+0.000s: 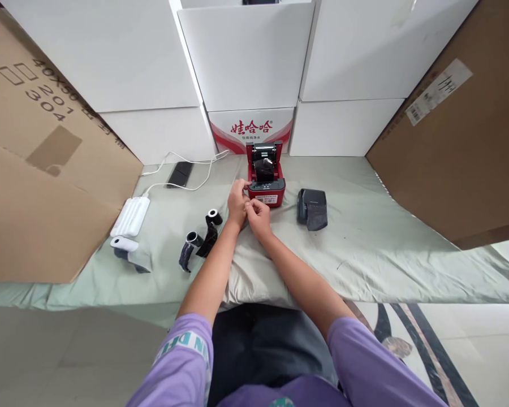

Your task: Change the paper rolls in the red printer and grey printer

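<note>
A small red and black label printer (268, 195) stands on the cloth with its lid tipped up and back. Black film or strip (263, 168) shows inside the opening. My left hand (237, 202) is at the printer's front left corner, one finger touching its edge and the others curled. Right beside it, my right hand (258, 217) is closed in a pinch in front of the printer, its fingertips against my left hand. Whatever lies between the fingers of either hand is hidden or too small to make out.
A black portable printer (312, 204) with a dark strip hanging out sits at right. Leftward lie two black rolls (193, 239), a white device (130, 216), a white-ended roll (125, 244), a phone (180, 174) and a cable. White boxes (246, 62) and brown cartons (462, 141) enclose the table.
</note>
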